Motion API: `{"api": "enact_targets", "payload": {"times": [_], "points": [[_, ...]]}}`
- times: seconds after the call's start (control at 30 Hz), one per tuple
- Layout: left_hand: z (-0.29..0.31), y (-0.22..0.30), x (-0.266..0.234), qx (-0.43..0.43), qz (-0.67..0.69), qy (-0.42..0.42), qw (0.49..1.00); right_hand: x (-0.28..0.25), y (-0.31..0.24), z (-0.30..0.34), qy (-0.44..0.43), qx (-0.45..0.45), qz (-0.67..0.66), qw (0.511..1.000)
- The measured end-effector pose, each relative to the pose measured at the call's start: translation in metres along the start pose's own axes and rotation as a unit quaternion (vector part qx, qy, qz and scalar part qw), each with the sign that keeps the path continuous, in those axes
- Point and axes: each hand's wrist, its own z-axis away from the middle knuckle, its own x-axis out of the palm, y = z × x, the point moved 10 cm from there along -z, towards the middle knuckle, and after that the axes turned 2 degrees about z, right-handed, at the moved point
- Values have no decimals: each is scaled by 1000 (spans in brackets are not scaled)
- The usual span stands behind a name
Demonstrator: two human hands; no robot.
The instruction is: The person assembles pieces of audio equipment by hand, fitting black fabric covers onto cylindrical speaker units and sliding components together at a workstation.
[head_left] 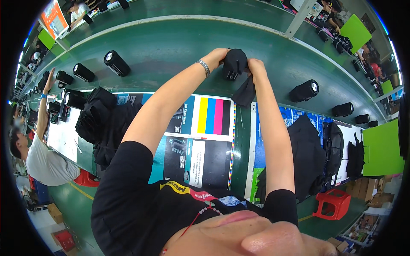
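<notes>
A black, rounded cylindrical bundle (235,62) is held above a smooth green work surface (171,47), its left edge gripped by the left bare hand (218,56) and its right edge by the right bare hand (257,68), just below which a limp flap of black fabric (244,94) is hung; whether the flap is joined to the bundle cannot be clearly made out, dark being set against dark. Nearer the body, a flat printed sheet with yellow, blue, pink and black stripes (211,117) is laid between a heap of black cloth (96,119) and a second black cloth pile (304,145).
</notes>
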Motion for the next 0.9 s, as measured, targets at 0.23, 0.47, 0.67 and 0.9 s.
{"api": "enact_targets", "payload": {"times": [0.23,0.47,0.67,0.9], "points": [[-60,6,-40,225,-563,145,782,0,-2,-1,17,-34,-18,999],[-46,-39,24,276,-642,135,702,-54,84,-17,67,14,173,982],[-12,2,4,347,-495,162,780,-43,58,-7,66,34,231,970],[59,33,60,243,-6,-23,970,-23,37,25,152,10,200,968]]}}
